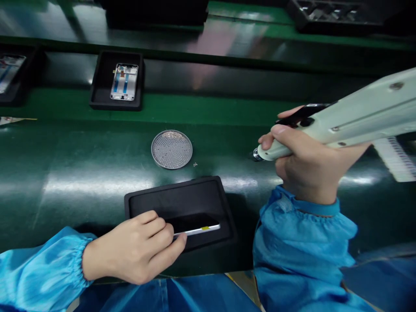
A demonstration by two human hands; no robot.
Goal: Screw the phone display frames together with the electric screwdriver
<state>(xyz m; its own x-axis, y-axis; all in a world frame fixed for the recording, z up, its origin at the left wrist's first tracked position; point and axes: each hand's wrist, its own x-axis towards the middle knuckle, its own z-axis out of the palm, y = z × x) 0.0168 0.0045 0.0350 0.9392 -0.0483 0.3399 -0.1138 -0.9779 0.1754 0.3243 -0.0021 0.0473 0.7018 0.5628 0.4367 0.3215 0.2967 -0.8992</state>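
My left hand [139, 247] is closed on one end of a phone [198, 229] over a black tray [175, 195]. The phone is tilted, showing a dark face and a silver edge with a small yellow tab. Its left end is hidden behind my fingers. To the right, my right hand [302, 160] is wrapped round a pale green electric screwdriver [360, 112], whose metal tip points left, above the bench and apart from the phone. Behind the screwdriver a dark, flat, shiny thing [303, 113] shows by my fingers, mostly hidden.
A round perforated dish [172, 151] with tiny screws stands beyond the tray, with a few loose bits [195, 164] beside it. Farther back, a black tray [94, 97] holds an opened phone [125, 82]. Another tray [30, 86] is at the left edge. A barcode label [396, 158] hangs right.
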